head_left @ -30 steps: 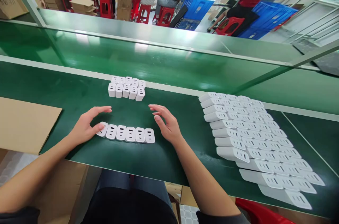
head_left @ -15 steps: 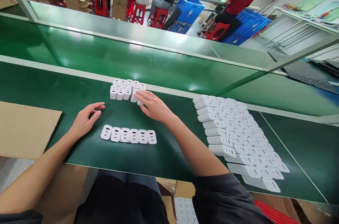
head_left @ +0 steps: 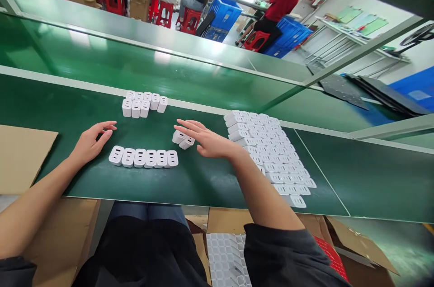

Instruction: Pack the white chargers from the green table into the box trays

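Note:
My right hand [head_left: 200, 137] is stretched out flat over two white charger blocks [head_left: 183, 139] that stand tilted on the green bench. Its fingers are extended and it grips nothing that I can see; contact with the blocks cannot be made out. To the left, my left hand [head_left: 93, 140] hovers empty with thumb and fingers apart, near the left end of a front row of white charger blocks [head_left: 140, 158] showing port slots on top. Farther back, a small two-row group of the same blocks [head_left: 136, 108] stands by the pale rail.
A large array of charger blocks [head_left: 264, 142] covers the bench at right. A cardboard sheet [head_left: 23, 158] lies at left. Below the front edge, a plastic tray [head_left: 222, 255] sits by cardboard. Beyond the green panel [head_left: 111, 56], people sit on red stools near blue crates [head_left: 225, 11].
My right hand has moved right and nearer from the back group, and two charger blocks now stand apart under it. The left hand keeps its pose. The camera view has shifted.

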`<state>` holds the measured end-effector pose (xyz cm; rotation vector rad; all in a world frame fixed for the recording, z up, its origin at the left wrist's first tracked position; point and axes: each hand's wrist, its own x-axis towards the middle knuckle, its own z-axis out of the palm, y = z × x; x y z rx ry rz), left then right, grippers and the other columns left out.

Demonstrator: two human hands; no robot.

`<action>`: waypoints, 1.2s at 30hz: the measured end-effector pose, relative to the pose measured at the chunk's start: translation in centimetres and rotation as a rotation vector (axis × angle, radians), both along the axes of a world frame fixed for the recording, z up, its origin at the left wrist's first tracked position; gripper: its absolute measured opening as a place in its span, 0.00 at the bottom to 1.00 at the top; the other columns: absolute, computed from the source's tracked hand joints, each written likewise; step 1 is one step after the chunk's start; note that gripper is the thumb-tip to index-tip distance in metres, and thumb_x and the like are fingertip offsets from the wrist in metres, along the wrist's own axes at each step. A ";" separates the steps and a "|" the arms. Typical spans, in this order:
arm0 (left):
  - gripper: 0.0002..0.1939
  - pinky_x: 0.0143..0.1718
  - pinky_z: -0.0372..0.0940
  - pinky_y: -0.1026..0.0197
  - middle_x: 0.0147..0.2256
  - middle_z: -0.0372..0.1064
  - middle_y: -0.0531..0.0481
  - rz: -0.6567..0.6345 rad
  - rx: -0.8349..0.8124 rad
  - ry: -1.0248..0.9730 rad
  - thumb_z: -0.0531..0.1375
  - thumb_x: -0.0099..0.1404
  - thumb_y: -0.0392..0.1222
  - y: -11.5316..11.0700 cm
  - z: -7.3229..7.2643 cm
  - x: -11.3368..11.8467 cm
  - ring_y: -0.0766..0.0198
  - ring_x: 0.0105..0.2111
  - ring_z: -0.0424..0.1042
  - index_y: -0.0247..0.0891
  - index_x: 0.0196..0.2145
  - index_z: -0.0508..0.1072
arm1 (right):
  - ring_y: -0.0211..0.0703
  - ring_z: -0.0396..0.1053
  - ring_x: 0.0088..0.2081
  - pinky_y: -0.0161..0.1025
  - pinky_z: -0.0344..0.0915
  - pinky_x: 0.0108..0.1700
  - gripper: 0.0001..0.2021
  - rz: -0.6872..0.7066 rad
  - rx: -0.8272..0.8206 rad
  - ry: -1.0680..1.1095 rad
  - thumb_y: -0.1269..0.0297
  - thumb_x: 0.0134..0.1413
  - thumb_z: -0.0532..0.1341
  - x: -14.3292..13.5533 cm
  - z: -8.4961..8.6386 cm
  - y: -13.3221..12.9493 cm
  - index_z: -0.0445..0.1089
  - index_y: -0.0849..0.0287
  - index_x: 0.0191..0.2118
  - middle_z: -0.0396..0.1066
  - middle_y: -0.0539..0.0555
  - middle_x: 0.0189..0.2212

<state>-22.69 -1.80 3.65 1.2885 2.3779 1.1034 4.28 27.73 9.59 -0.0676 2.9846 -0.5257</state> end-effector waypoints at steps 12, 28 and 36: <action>0.24 0.42 0.64 0.59 0.45 0.76 0.54 0.058 -0.083 0.014 0.48 0.71 0.59 -0.3 0.8 0.5 0.59 0.40 0.72 0.47 0.58 0.66 | 0.55 0.71 0.43 0.52 0.72 0.45 0.33 -0.365 0.169 0.221 0.53 0.57 0.63 3.5 -3.1 -4.5 0.59 0.57 0.66 0.68 0.61 0.46; 0.27 0.52 0.65 0.54 0.44 0.76 0.48 0.013 -0.004 0.035 0.49 0.70 0.59 0.2 0.7 0.5 0.57 0.45 0.74 0.41 0.59 0.65 | 0.57 0.45 0.70 0.61 0.51 0.68 0.30 -0.233 -0.423 0.367 0.54 0.60 0.63 5.3 -5.2 -5.2 0.58 0.47 0.67 0.47 0.57 0.70; 0.27 0.48 0.67 0.56 0.43 0.77 0.47 0.004 -0.010 0.029 0.48 0.69 0.59 0.4 0.7 0.5 0.57 0.45 0.75 0.43 0.59 0.65 | 0.50 0.67 0.56 0.54 0.67 0.57 0.15 -0.277 -0.488 0.432 0.61 0.63 0.61 3.8 -5.4 -6.2 0.72 0.49 0.54 0.71 0.57 0.54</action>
